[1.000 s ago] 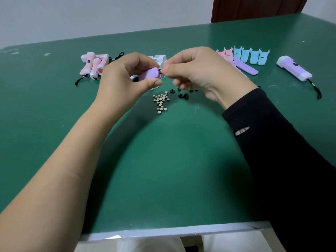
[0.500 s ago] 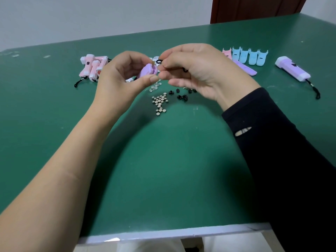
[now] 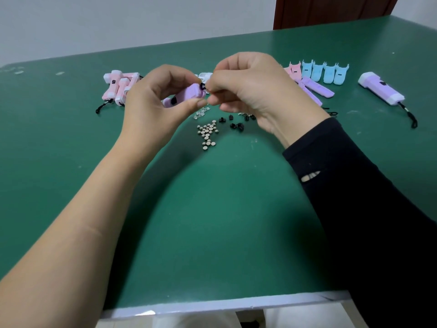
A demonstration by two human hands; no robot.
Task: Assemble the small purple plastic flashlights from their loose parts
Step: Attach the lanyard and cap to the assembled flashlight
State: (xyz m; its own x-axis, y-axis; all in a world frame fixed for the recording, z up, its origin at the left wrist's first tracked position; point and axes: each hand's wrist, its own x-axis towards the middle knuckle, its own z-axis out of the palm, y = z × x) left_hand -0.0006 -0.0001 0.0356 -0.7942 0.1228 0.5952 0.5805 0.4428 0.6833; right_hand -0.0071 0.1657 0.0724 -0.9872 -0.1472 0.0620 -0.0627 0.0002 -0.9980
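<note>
The big green table looks the same as a second ago. Nothing on it has moved: the done purple flashlight lies far on my right, the pink flashlights on my left, and the blue shells at the back.

My two hands stay up over the middle, very close together. My left hand curls round the purple flashlight body and holds it in the air. A second ago it lay flat in my fingers. Now its end tips up toward my right hand.

My right hand pinches the little black cord loop right at that end. The loop shows more now, so I think the cord is nearly on.

The round batteries and tiny black bits wait below my hands.
</note>
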